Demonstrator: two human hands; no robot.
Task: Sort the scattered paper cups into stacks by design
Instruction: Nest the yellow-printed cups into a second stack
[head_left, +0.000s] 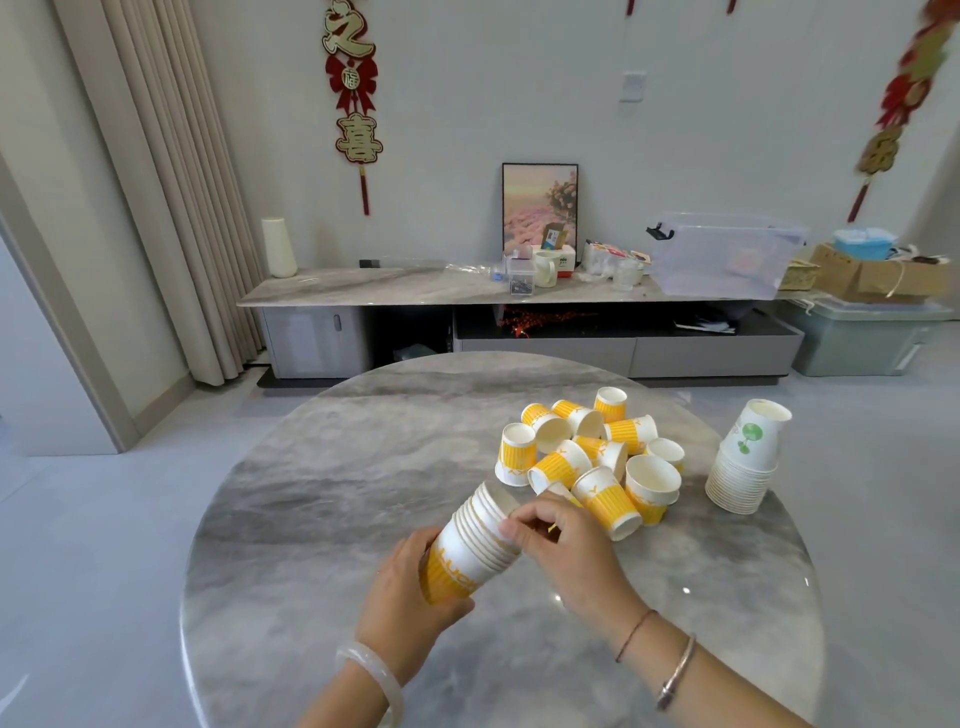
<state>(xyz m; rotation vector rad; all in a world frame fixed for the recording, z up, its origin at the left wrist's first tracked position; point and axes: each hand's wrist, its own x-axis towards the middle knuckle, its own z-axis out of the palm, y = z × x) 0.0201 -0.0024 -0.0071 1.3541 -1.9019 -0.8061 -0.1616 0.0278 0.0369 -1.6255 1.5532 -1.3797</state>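
Left hand is clamping yellow-striped white paper cup stack, right hand fingers pinching its rim; next probably grabbing loose yellow-striped cups just beyond stack

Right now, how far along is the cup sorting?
Done: the green-print stack stands upside down near the right edge of the table. In hand: the left hand grips the yellow stack, and the right hand pinches at its rim. Left: about a dozen loose yellow cups lie scattered between the stacks.
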